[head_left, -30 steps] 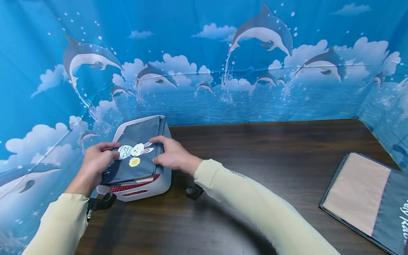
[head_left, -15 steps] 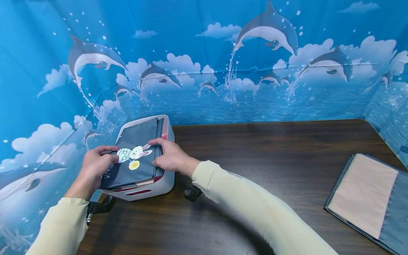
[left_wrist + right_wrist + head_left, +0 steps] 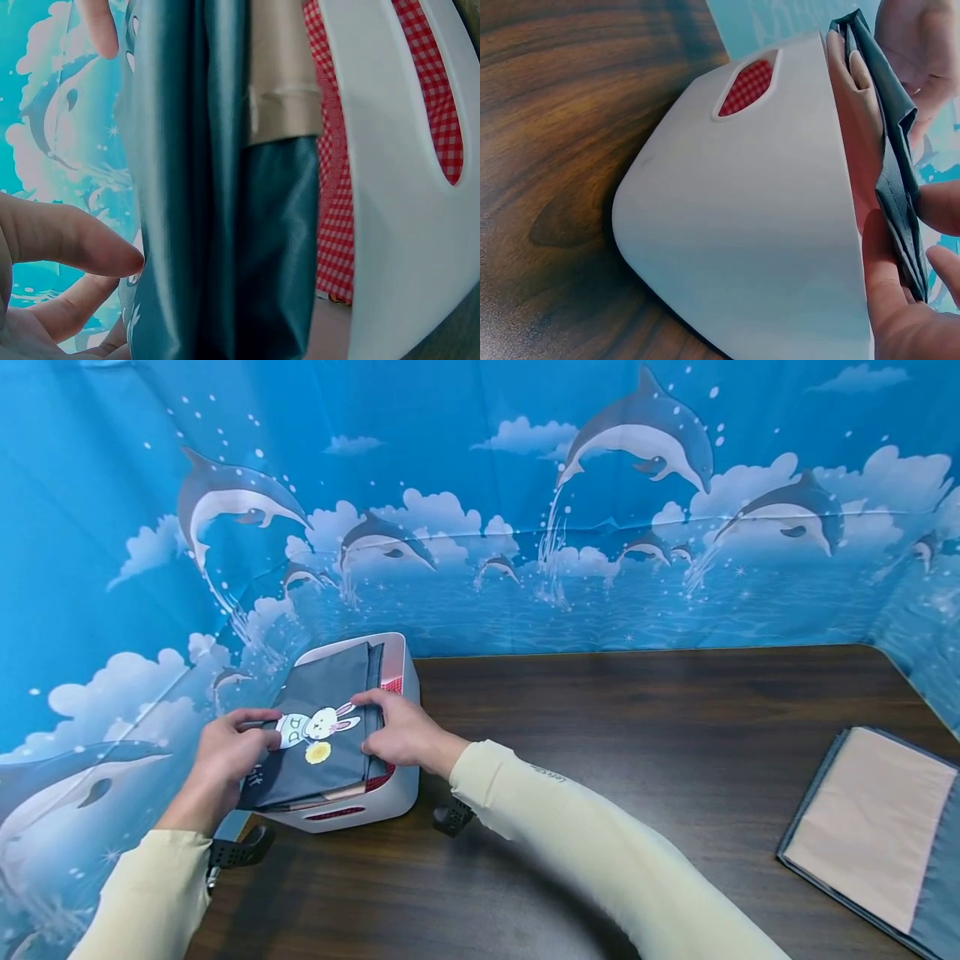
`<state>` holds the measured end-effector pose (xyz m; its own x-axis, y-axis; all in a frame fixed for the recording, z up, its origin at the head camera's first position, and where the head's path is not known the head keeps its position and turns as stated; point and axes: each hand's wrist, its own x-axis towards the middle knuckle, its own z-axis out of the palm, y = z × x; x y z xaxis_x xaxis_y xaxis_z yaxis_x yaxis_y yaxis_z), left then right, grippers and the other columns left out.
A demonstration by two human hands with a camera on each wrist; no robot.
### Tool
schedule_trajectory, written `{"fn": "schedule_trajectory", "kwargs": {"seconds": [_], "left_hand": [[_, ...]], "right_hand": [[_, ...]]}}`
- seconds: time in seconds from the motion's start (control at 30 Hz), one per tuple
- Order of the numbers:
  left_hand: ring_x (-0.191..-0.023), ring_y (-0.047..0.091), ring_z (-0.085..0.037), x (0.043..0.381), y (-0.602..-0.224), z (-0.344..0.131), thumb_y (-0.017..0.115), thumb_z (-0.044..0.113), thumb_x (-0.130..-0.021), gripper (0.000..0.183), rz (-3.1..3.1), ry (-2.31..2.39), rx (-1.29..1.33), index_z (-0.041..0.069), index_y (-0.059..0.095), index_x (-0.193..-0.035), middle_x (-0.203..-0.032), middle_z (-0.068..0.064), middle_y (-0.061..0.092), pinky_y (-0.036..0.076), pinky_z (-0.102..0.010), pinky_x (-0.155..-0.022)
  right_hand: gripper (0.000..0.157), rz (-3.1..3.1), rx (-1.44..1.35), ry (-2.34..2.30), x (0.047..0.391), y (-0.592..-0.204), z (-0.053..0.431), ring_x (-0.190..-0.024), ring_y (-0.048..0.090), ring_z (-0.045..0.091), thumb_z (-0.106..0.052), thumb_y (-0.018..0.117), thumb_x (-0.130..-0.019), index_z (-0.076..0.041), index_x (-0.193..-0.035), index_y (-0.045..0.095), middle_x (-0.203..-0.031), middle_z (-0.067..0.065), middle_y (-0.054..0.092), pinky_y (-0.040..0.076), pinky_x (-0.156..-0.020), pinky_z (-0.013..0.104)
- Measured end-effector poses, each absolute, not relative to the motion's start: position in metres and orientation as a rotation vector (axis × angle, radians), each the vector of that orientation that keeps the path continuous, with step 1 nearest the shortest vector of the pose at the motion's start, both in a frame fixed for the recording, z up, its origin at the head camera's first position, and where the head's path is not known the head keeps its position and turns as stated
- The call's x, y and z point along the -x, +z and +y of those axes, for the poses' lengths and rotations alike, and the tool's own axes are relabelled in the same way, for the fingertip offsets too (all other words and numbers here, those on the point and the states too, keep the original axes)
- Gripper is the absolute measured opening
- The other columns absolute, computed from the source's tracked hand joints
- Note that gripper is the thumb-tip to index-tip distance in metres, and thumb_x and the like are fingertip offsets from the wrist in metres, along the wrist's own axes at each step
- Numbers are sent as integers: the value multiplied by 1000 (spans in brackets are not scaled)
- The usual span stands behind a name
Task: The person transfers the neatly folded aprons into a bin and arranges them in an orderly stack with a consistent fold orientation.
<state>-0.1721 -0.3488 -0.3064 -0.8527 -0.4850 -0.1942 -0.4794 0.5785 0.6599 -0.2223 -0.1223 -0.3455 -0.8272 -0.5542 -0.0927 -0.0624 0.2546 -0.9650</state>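
Note:
A folded dark grey cloth with a rabbit and yellow flower print lies over the mouth of a white plastic box. My right hand pinches the cloth's right edge; in the right wrist view one finger reaches inside the box rim, behind the cloth. My left hand rests thumb and fingers on the cloth's printed face near its left side. In the left wrist view the thumb touches that face, and beige lining folds out. Red checked fabric sits beneath, inside the box.
Another folded grey cloth with a beige panel lies at the right of the dark wooden table. A blue dolphin-print curtain hangs behind the table and along its left side. Slots in the box show more red check.
The grey cloth has shifted left relative to the box, baring the right rim with pink and red check. Both hands keep their places on it. The whole view has drifted slightly.

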Motion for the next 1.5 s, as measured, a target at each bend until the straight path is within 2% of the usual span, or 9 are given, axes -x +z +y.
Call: {"fn": "schedule_trajectory", "kwargs": {"seconds": [0.17, 0.63, 0.83, 1.0, 1.23, 1.5], "left_hand": [[-126, 51, -43, 172, -306, -348, 53, 10, -101, 57, -2779, -1160, -844, -1, 49, -157, -159, -33, 45, 47, -46, -94], [-126, 51, -42, 172, -311, -348, 53, 10, -102, 56, -2767, -1173, -868, -1, 49, -157, -159, -32, 46, 46, -39, -89], [-127, 50, -42, 172, -311, -349, 54, 11, -101, 57, -2768, -1182, -874, -1, 49, -157, -160, -32, 45, 46, -43, -93], [-126, 51, -41, 172, -311, -350, 54, 10, -101, 58, -2774, -1187, -867, 0, 49, -157, -160, -32, 46, 46, -40, -90], [-129, 50, -43, 172, -310, -349, 53, 11, -102, 58, -2771, -1194, -864, 0, 47, -158, -161, -33, 43, 48, -47, -96], [-127, 51, -43, 172, -310, -349, 53, 10, -102, 57, -2767, -1194, -870, -1, 47, -158, -160, -32, 44, 48, -44, -93]], "right_hand": [[64, 2127, 542, -1596, 222, -346, -123, -130, 57, 25, -1, 73, -95, -23, -153, 58, -158, 9, 53, 55, -115, 47], [63, 2150, 543, -1576, 220, -348, -123, -131, 57, 25, -1, 72, -96, -22, -153, 58, -158, 9, 53, 53, -116, 49], [63, 2159, 549, -1569, 220, -349, -123, -131, 57, 26, -1, 72, -96, -22, -153, 57, -158, 10, 54, 53, -116, 50], [62, 2171, 551, -1560, 219, -350, -123, -131, 57, 25, -2, 72, -96, -22, -153, 58, -157, 10, 54, 53, -117, 50], [62, 2170, 543, -1568, 220, -351, -123, -131, 57, 26, -2, 73, -96, -23, -153, 58, -158, 10, 54, 53, -116, 50], [62, 2168, 549, -1571, 219, -352, -124, -131, 57, 25, -2, 72, -96, -22, -153, 58, -157, 10, 54, 53, -116, 50]]}}
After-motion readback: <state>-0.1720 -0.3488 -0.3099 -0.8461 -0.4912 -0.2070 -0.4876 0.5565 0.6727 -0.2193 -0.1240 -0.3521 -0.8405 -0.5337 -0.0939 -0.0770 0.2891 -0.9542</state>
